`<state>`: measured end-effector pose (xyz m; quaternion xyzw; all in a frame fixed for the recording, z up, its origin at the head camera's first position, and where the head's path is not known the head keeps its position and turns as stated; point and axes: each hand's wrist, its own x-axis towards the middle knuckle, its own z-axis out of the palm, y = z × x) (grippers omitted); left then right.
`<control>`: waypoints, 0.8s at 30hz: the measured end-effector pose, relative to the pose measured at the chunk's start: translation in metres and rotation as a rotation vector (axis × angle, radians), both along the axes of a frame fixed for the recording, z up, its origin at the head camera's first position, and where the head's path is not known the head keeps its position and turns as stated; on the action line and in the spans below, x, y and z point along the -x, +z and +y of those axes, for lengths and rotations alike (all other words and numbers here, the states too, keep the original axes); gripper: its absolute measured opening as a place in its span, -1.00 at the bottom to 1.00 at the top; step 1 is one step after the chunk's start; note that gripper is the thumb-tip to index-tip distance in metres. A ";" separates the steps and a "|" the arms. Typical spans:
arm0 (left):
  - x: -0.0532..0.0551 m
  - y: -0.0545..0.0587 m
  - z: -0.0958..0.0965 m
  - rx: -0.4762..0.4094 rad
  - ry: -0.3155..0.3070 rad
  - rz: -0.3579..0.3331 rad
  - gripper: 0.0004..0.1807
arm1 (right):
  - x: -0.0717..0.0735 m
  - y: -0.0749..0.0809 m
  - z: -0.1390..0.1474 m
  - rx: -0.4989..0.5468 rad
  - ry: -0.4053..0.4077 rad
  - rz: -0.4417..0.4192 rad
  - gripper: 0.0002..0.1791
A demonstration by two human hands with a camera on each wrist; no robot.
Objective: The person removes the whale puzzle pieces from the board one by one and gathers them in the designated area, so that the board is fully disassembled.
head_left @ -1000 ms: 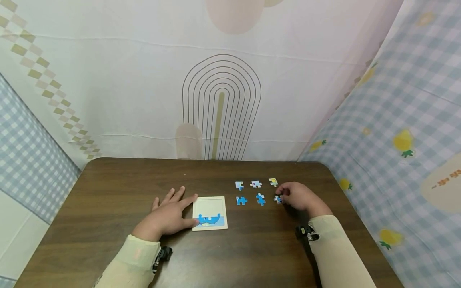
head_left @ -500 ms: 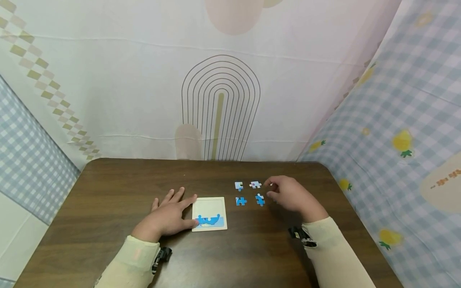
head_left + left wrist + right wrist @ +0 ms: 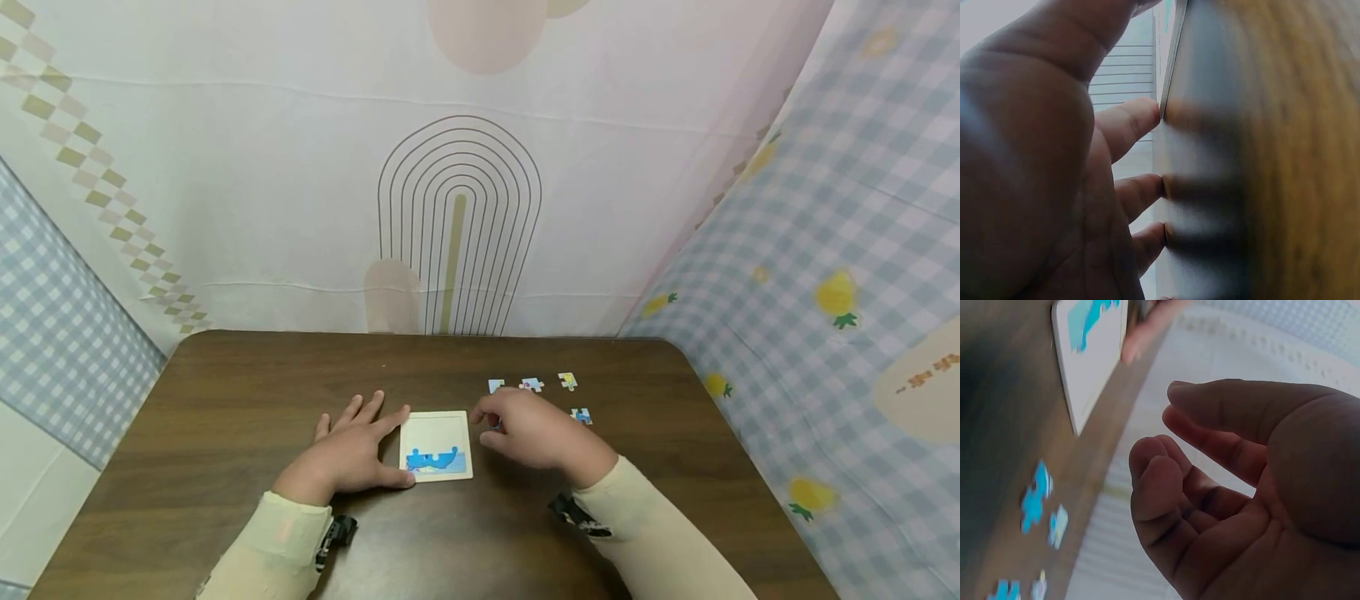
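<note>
A small square puzzle tray (image 3: 435,429) lies on the table; pieces forming a blue whale-like picture (image 3: 438,460) fill its lower part. My left hand (image 3: 348,454) rests with spread fingers at the tray's left side, index finger and thumb touching its edge. My right hand (image 3: 528,429) hovers just right of the tray, fingers loosely bent. The right wrist view shows nothing between thumb and fingers (image 3: 1225,406). A blue jigsaw piece (image 3: 1036,499) lies below that hand, mostly hidden by it in the head view.
Loose jigsaw pieces lie farther back and right: a pale one (image 3: 496,385), a pinkish-blue one (image 3: 531,384), a yellow one (image 3: 567,381) and a blue-white one (image 3: 581,416). The brown table (image 3: 247,400) meets a patterned cloth (image 3: 300,208) behind.
My right hand has moved left, from the rightmost pieces over the others to beside the tray. My left thumb has shifted slightly down to the tray's lower left corner. The loose pieces look unmoved.
</note>
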<state>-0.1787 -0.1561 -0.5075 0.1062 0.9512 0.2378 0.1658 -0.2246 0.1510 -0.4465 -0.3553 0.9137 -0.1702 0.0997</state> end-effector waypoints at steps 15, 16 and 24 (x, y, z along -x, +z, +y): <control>0.003 -0.002 -0.001 -0.005 -0.007 -0.014 0.25 | -0.008 -0.024 -0.074 -0.133 0.040 -0.085 -0.77; 0.003 -0.002 -0.001 -0.007 -0.007 -0.014 0.25 | -0.009 -0.026 -0.077 -0.145 0.041 -0.080 -0.76; 0.002 -0.001 -0.002 -0.014 -0.006 -0.009 0.28 | -0.014 -0.035 -0.094 -0.247 -0.002 -0.056 -0.67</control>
